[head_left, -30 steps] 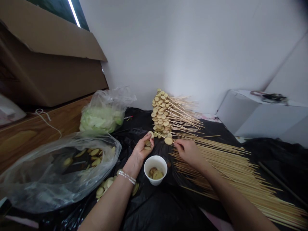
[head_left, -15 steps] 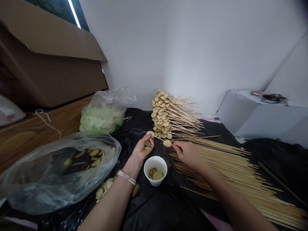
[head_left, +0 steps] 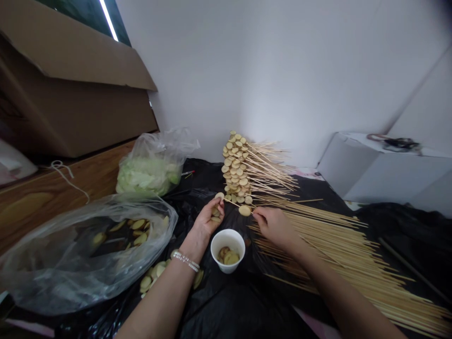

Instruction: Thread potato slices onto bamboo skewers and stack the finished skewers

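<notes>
Potato slice [head_left: 244, 210] sits on a bamboo skewer [head_left: 234, 203] between the hands: right hand [head_left: 277, 228] pinches the skewer's end, left hand [head_left: 206, 219] cups more slices [head_left: 215, 213].

Smooth wooden skewers [head_left: 335, 249] lie on glossy black plastic sheeting [head_left: 233, 306] beside a matt cardboard box [head_left: 70, 122].

**Bright, even indoor light; wide-angle distortion at the edges.**
You see a strip light [head_left: 108, 20] glaring left of the white wall [head_left: 282, 80]; shadows stay soft.
</notes>
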The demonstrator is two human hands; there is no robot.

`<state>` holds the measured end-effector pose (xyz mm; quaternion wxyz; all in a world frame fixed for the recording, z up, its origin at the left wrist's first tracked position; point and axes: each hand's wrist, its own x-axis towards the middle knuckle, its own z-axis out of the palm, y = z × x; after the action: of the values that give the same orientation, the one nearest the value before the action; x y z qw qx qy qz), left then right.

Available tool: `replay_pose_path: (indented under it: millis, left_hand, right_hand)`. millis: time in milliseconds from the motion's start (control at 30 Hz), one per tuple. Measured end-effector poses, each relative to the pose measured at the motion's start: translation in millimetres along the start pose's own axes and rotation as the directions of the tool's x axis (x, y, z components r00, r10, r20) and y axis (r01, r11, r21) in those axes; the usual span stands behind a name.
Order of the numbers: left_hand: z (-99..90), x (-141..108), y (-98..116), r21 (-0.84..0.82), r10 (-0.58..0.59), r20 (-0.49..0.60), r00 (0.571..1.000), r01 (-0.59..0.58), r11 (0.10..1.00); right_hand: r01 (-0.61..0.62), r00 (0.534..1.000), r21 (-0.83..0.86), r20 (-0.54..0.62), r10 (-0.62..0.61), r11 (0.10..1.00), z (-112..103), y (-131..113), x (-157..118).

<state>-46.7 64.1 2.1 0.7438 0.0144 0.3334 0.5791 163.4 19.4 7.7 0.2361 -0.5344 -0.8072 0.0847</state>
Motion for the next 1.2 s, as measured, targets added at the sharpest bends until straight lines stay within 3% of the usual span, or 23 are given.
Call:
replay_pose_path:
  millis: [533,933,1200]
  left_hand:
    - [1.5,-1,-3,-0.012,-0.012,-0.001,1.0,0.012,1.0]
    - [0.1,1,-5,0.06,0.091,0.007,0.996,-0.091,0.994]
    - [-4.4,6,-6,0.029,0.034,0.029,0.999,-0.035,0.999]
  right_hand:
    - [-0.039,0.999,-0.082,0.009,0.04,0.996,5,-4,-1]
    - [-0.062,0.998,-0.086,0.007,0.063,0.994,5,-11,-4]
    - [-0.075,0.997,-0.089,0.026,0.078,0.993,5,-12,-4]
